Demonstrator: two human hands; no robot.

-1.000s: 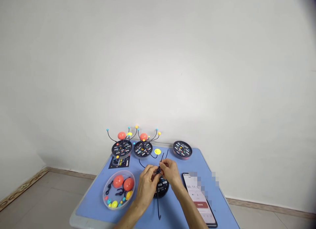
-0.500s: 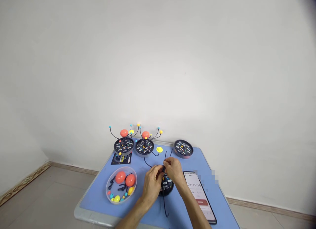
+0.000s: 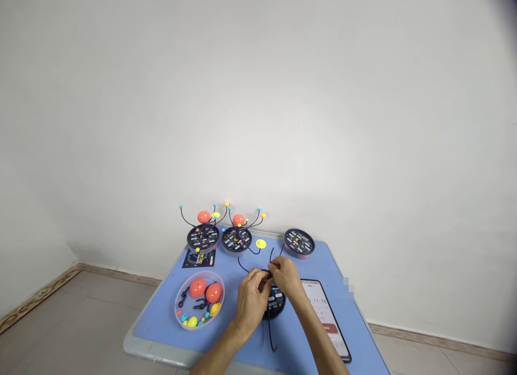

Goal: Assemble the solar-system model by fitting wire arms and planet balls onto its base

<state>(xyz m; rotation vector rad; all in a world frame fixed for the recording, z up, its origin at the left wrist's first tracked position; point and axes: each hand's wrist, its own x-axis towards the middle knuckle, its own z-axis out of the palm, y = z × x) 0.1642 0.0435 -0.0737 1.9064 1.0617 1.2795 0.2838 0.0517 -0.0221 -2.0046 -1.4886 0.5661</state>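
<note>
In the head view, my left hand and my right hand meet with pinched fingers over a round black base printed with small planets. Between the fingertips is the hub end of several thin black curved rods; the exact joint is hidden by my fingers. One rod hangs toward me and ends in a hook. Another rod sticks out to the left, and more point away beyond my right hand.
Two solar system models with red balls stand at the back left, one near a black printed card. A clear round tray holds balls and black parts. Another round base lies back right. A phone lies right.
Both hands stay pinched together at the rods, with only slight finger shifts. The whole view has moved a little; the other things on the table keep their places.
</note>
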